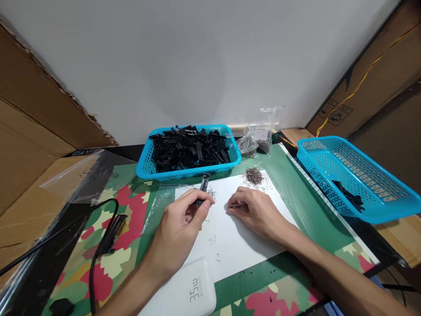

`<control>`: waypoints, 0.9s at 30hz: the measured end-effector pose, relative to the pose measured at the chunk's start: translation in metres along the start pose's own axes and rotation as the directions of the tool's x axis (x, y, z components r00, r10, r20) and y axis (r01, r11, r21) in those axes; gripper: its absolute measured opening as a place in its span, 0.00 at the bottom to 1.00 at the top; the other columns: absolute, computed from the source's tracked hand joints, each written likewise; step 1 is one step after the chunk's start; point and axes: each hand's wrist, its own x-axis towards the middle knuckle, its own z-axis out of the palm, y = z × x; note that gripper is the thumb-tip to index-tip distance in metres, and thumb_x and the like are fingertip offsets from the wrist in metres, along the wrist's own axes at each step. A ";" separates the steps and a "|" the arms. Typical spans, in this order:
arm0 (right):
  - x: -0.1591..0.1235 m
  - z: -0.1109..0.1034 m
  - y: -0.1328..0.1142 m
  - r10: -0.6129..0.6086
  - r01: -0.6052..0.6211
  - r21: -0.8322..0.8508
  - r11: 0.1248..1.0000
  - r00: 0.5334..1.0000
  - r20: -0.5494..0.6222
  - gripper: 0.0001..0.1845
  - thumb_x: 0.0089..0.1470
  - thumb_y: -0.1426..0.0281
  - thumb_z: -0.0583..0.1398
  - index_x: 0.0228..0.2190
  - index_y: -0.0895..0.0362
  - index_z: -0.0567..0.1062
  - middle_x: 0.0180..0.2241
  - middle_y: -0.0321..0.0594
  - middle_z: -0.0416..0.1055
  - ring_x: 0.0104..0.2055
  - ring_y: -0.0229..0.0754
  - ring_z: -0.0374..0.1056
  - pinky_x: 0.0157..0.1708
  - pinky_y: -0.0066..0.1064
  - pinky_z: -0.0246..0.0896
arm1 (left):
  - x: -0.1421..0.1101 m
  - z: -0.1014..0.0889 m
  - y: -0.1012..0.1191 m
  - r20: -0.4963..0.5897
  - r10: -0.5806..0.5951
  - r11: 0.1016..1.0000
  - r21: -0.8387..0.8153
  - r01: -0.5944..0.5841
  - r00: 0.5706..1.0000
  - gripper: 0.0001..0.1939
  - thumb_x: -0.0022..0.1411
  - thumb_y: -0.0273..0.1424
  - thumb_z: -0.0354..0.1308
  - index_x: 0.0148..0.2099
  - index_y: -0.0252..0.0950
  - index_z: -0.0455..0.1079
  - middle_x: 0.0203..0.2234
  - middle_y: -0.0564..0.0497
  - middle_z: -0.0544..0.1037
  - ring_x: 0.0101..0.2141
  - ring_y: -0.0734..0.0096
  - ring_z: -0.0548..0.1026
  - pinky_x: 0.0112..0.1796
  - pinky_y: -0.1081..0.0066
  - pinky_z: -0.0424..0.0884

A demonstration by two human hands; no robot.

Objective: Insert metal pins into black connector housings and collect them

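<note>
My left hand (184, 224) is closed on a black plastic part (205, 182), which sticks up past the fingers over the white paper (237, 259). Resting on the paper to its right, my right hand (255, 210) pinches a thin metal piece (237, 205), mostly hidden by the fingers, so its kind is unclear. Behind the right hand lies a pile of tiny bent metal wires (254, 175). More small wires are scattered behind the left hand, and a few loose bent wires (212, 240) lie between the hands.
A blue basket (187, 174) heaped with black plastic parts (187, 147) stands at the back. Clear bags of small metal pieces (263, 142) sit beside it. Another blue basket (362, 175) at right holds some black parts. A white power bank (197, 289) and black cable (94, 272) are near.
</note>
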 end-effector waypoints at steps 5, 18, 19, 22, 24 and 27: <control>-0.001 -0.002 0.000 -0.094 0.092 0.081 0.992 0.995 0.018 0.04 0.67 0.74 0.62 0.39 0.56 0.78 0.39 0.38 0.75 0.35 0.39 0.67 0.35 0.30 0.55 | -0.001 0.001 -0.006 0.067 0.011 1.000 0.018 -0.012 0.998 0.13 0.73 0.44 0.57 0.44 0.42 0.77 0.34 0.54 0.77 0.30 0.70 0.69 0.31 0.71 0.63; -0.010 0.002 -0.008 -0.124 0.110 0.644 0.757 0.992 -0.024 0.15 0.65 0.63 0.66 0.49 0.52 0.70 0.28 0.31 0.70 0.29 0.38 0.63 0.29 0.30 0.55 | -0.004 0.003 -0.001 0.287 0.002 1.000 -0.005 -0.001 0.958 0.14 0.75 0.46 0.56 0.47 0.44 0.76 0.35 0.57 0.78 0.32 0.71 0.69 0.32 0.72 0.61; -0.010 0.002 -0.008 -0.128 0.111 0.649 0.753 0.992 -0.020 0.15 0.65 0.63 0.66 0.49 0.52 0.70 0.27 0.30 0.69 0.28 0.38 0.61 0.29 0.30 0.55 | -0.004 0.003 -0.002 0.295 0.001 1.000 -0.007 0.001 0.955 0.14 0.74 0.47 0.56 0.46 0.44 0.76 0.34 0.57 0.78 0.32 0.71 0.69 0.32 0.72 0.60; -0.009 0.000 -0.009 -0.161 0.142 0.635 0.759 0.987 -0.029 0.12 0.65 0.66 0.66 0.47 0.53 0.71 0.27 0.30 0.68 0.28 0.36 0.61 0.28 0.29 0.54 | -0.005 0.002 -0.002 0.296 0.006 1.000 0.000 -0.006 0.955 0.14 0.75 0.46 0.56 0.45 0.43 0.76 0.33 0.57 0.77 0.32 0.72 0.69 0.32 0.72 0.60; -0.008 -0.001 -0.010 -0.166 0.180 0.605 0.776 0.983 -0.081 0.08 0.65 0.68 0.66 0.44 0.54 0.74 0.31 0.33 0.72 0.29 0.36 0.64 0.28 0.28 0.55 | -0.005 0.002 -0.002 0.287 0.008 1.000 0.010 -0.012 0.958 0.14 0.75 0.45 0.56 0.45 0.42 0.76 0.33 0.57 0.77 0.32 0.72 0.68 0.32 0.72 0.60; -0.007 -0.001 -0.009 -0.148 0.214 0.572 0.792 0.976 -0.160 0.03 0.65 0.71 0.65 0.41 0.55 0.76 0.36 0.35 0.75 0.32 0.36 0.68 0.29 0.27 0.58 | -0.004 0.001 -0.001 0.267 0.004 1.000 0.007 -0.006 0.964 0.13 0.74 0.45 0.57 0.46 0.43 0.77 0.33 0.57 0.77 0.31 0.73 0.68 0.32 0.72 0.61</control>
